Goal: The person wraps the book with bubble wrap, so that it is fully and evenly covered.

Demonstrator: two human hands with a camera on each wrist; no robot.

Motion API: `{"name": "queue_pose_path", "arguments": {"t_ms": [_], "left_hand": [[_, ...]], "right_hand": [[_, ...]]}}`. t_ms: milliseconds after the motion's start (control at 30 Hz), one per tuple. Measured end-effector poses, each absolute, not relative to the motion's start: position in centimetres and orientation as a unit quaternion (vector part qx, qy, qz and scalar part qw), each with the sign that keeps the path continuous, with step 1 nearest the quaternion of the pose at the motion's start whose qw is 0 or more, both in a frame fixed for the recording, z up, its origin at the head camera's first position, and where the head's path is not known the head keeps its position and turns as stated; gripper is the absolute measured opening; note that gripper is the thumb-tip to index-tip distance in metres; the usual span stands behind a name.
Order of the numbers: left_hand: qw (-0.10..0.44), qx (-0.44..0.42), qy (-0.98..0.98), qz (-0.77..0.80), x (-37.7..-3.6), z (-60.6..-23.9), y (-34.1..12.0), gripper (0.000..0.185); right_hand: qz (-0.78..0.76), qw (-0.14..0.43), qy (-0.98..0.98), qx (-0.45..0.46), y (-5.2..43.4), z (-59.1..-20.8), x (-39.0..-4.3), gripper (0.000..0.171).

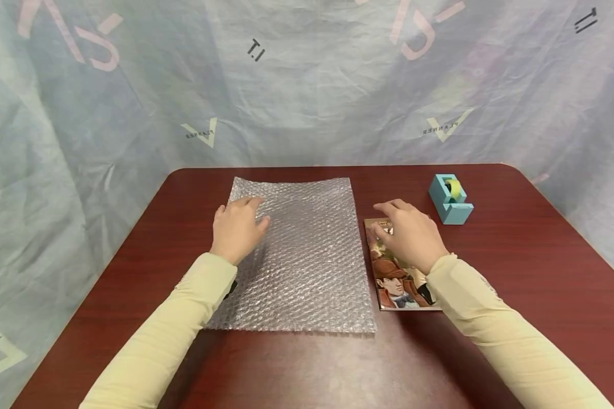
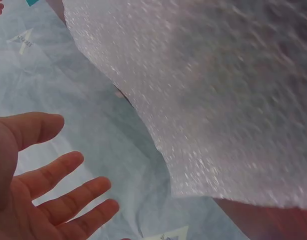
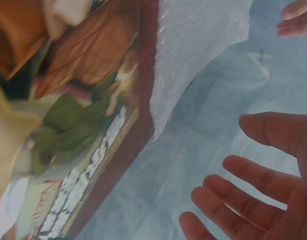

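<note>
Item: book (image 1: 396, 272), flat on the table (image 1: 517, 267), long axis running 12 to 6, directly under my right hand (image 1: 409, 233), which hovers with fingers relaxed and holds nothing. Bubble wrap (image 1: 307, 255) lies at the book's 9 o'clock, edges nearly touching; my left hand (image 1: 237, 227) rests flat on its far-left part. The right wrist view alone shows that narrow gap; the head view alone shows the tape dispenser (image 1: 450, 199) at 1 o'clock.

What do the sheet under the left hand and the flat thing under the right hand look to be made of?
The sheet looks like clear plastic bubble wrap: translucent, with rows of small glinting bubbles. The thing under the right hand seems to be a printed book, probably paper with a glossy cover, judging by its colour illustration.
</note>
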State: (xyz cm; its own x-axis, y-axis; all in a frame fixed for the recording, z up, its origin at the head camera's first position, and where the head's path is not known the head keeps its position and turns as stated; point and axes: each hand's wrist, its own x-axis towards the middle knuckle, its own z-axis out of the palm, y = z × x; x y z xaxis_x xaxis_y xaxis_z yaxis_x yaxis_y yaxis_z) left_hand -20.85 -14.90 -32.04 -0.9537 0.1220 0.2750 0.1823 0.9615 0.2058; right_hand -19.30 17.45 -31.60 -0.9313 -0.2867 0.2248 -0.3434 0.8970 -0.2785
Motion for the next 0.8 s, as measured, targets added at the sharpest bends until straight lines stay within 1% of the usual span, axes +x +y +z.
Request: {"name": "queue_pose_path", "arguments": {"t_ms": [233, 367, 533, 667, 800], "left_hand": [[0.12, -0.064, -0.985, -0.105, -20.3, -31.8, -16.8, 0.045], [0.117, -0.06, -0.986, -0.104, -19.9, -31.8, -18.0, 0.045], [0.097, -0.052, -0.989, -0.099, -19.5, -31.9, -19.6, 0.045], [0.062, -0.05, -0.993, -0.09, -19.4, -32.2, -20.8, 0.048], [-0.007, -0.049, -0.994, -0.093, -19.4, -32.6, -21.9, 0.056]], "right_hand": [[0.154, 0.055, -0.969, 0.184, 16.2, -31.9, -19.5, 0.046], [0.15, 0.047, -0.97, 0.188, 15.6, -32.0, -19.7, 0.046], [0.135, 0.033, -0.971, 0.195, 14.9, -32.2, -19.7, 0.047], [0.119, 0.009, -0.972, 0.203, 14.2, -32.4, -19.7, 0.051], [0.109, -0.02, -0.972, 0.208, 13.7, -32.7, -19.8, 0.057]]}}
